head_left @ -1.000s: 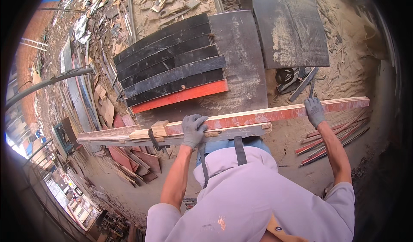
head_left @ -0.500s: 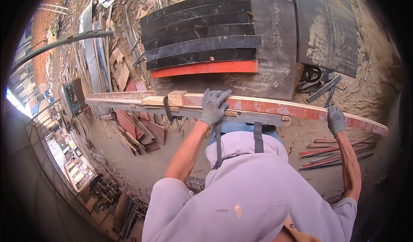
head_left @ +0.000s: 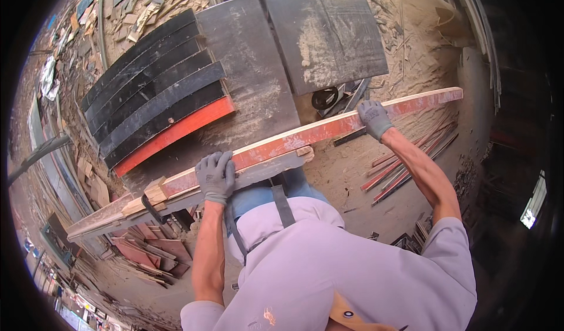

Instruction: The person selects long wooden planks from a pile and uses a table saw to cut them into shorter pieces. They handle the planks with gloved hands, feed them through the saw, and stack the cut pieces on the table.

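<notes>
A long, narrow plywood strip point(head_left: 305, 136) with a worn red face and a pale layered edge runs across in front of me, higher at its right end. My left hand point(head_left: 215, 177), in a grey glove, is closed over the strip's upper edge near its left part. Farther along, my gloved right hand point(head_left: 375, 119) wraps around the strip, whose free end sticks out beyond it. A grey rail point(head_left: 264, 170) lies along the strip's near side. Just left of my left hand, a pale wood block point(head_left: 154, 191) sits at the strip's end, beside a black clamp-like piece point(head_left: 154, 210).
Black boards point(head_left: 155, 87) lie overlapped on a dark panel point(head_left: 249, 54), the nearest red-edged. Another sawdust-covered panel point(head_left: 323, 37) stands beyond. Thin strips point(head_left: 405, 166) lie on the ground at right; reddish board offcuts point(head_left: 155, 251) are piled at lower left. Scrap wood covers the far ground.
My view has turned to the right, so the scene is shifted left and tilted. My left hand's fingers, partly spread before, are now closer together over the strip. The right hand still holds it.
</notes>
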### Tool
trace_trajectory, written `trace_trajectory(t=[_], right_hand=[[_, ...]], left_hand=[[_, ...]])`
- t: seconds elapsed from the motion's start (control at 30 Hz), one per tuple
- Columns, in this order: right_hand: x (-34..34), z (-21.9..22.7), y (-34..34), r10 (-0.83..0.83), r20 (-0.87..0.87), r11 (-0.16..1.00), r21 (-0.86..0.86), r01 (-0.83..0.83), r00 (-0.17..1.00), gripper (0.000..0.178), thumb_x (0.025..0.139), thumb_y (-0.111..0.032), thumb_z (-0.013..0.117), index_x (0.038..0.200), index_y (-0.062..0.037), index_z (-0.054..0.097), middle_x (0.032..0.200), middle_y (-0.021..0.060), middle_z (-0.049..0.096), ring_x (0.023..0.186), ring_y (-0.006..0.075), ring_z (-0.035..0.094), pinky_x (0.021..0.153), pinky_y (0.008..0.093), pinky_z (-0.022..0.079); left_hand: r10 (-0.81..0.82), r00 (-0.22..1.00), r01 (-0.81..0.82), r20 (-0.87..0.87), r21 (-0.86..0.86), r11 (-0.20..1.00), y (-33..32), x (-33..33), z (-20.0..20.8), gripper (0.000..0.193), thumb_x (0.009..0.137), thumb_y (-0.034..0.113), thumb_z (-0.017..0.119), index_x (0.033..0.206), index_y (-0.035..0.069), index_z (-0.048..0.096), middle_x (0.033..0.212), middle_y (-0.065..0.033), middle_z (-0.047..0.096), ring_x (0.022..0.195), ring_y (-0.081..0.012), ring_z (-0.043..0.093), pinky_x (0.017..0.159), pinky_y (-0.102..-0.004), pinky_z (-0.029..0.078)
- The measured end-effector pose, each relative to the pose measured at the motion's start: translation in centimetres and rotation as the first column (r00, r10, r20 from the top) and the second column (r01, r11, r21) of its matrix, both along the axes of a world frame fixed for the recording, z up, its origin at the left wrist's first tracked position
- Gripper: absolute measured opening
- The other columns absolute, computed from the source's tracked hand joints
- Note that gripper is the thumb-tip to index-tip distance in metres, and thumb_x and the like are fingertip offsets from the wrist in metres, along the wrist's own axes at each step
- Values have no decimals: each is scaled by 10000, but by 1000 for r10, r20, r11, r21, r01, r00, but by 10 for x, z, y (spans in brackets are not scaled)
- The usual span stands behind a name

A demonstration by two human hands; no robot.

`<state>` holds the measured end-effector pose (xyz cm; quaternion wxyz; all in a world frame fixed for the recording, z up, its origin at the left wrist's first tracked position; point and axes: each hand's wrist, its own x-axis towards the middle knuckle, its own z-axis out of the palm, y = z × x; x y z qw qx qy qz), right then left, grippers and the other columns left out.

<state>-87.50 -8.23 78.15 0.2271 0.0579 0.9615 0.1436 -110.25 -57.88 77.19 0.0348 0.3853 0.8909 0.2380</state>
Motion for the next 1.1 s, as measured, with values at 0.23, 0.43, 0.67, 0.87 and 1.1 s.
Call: trace_trajectory(t=[0.23, 0.43, 0.67, 0.87, 1.1], right_hand=[[2, 3, -16, -67, -54, 989, 129, 73, 996, 311, 813, -144, 694, 1102, -61, 613, 1116, 140, 604, 1068, 307, 600, 890, 418, 480], [6, -7, -26, 8, -133, 979, 204, 19, 991, 223, 905, -154, 614, 1110, -70, 638, 1097, 130, 643, 1041, 298, 647, 828, 434, 532], [12, -15, -25, -41, -162, 975, 209, 75, 986, 437, 767, -127, 754, 1167, -39, 601, 1149, 158, 619, 1093, 320, 627, 889, 431, 542], [13, -13, -29, -93, -157, 985, 130, 114, 983, 588, 692, -117, 828, 1213, -15, 575, 1215, 191, 596, 1155, 358, 608, 955, 438, 536], [15, -2, -34, -122, -137, 987, 85, 134, 983, 480, 775, -48, 737, 1231, -6, 593, 1202, 196, 629, 1154, 362, 642, 898, 454, 578]], left_hand=[[-6, 999, 7, -43, 33, 999, 5, 2, 4, 250, 930, 262, 658, 1162, 207, 732, 1082, -41, 694, 1056, -278, 617, 935, -447, 429], [-14, 995, 17, -101, 27, 999, -6, 3, -2, 237, 938, 273, 656, 1147, 206, 745, 1059, -40, 702, 1031, -278, 624, 913, -441, 435], [-14, 991, 21, -133, 57, 998, -6, 6, -8, 247, 940, 265, 653, 1157, 201, 752, 1043, -37, 697, 1018, -267, 623, 898, -432, 432], [-3, 990, 9, -141, 44, 999, -10, 8, -12, 246, 948, 270, 649, 1159, 198, 753, 1031, -35, 688, 1010, -264, 616, 894, -424, 430], [-8, 980, 19, -200, 53, 998, -9, 7, -16, 239, 956, 276, 649, 1160, 214, 758, 987, -28, 680, 983, -259, 614, 871, -418, 439]])
